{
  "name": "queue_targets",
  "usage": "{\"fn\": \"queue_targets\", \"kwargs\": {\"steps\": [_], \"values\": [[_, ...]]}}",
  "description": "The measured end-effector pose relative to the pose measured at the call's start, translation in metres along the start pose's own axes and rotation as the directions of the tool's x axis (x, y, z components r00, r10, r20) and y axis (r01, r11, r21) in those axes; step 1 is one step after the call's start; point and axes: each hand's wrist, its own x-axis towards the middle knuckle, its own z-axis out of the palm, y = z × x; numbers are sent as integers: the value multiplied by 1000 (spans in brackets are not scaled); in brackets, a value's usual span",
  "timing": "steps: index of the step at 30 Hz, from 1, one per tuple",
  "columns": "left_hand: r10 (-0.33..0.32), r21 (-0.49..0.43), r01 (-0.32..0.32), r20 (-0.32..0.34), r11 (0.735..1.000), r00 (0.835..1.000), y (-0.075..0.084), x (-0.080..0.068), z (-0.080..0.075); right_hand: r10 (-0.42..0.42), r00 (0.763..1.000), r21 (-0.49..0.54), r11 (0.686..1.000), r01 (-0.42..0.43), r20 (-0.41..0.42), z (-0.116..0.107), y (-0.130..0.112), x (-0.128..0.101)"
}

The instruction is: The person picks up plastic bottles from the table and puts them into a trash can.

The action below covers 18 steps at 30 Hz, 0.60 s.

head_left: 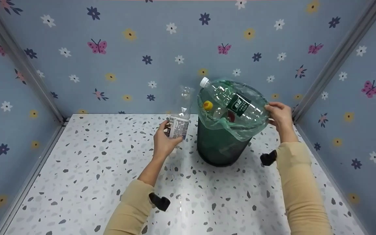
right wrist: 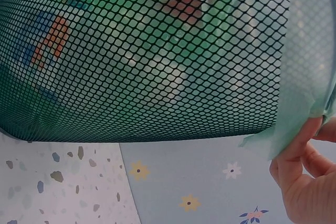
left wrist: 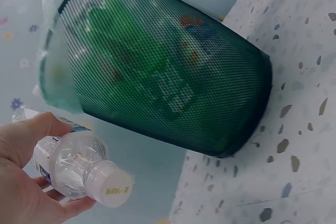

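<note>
My left hand (head_left: 164, 138) grips a small clear plastic bottle (head_left: 180, 122) just left of a dark mesh bin (head_left: 220, 148). In the left wrist view the small bottle (left wrist: 79, 163) lies in my left hand (left wrist: 21, 182), its white cap towards the camera, and the bin (left wrist: 168, 66) is beyond it. A large clear bottle (head_left: 233, 101) with a white cap and dark label lies across the bin's top, over the green liner (head_left: 243, 130). My right hand (head_left: 279, 115) holds its bottom end at the right rim. In the right wrist view, my right hand (right wrist: 302, 182) touches the liner's edge (right wrist: 307, 77) beside the bin (right wrist: 147, 56).
The bin stands on a white speckled table (head_left: 93, 169), near the back right corner. Blue floral walls (head_left: 142, 65) close in the back and both sides. Inside the bin are other bottles, one with a yellow cap (head_left: 208, 105).
</note>
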Motion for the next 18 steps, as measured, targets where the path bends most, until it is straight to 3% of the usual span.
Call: {"fn": "queue_targets", "kwargs": {"steps": [5,11,18], "values": [[126,40,-126,10,991,992,20,-6,-7,-4,1000,-14,1000,4,-2,0,0,1],[248,110,-252,49,961,967,41,-8,-14,-8,1000,-15,1000,8,-3,0,0,1],[325,228,-347,129,910,937,63,-4,-18,-1,1000,1,1000,1,-5,0,0,0]]}}
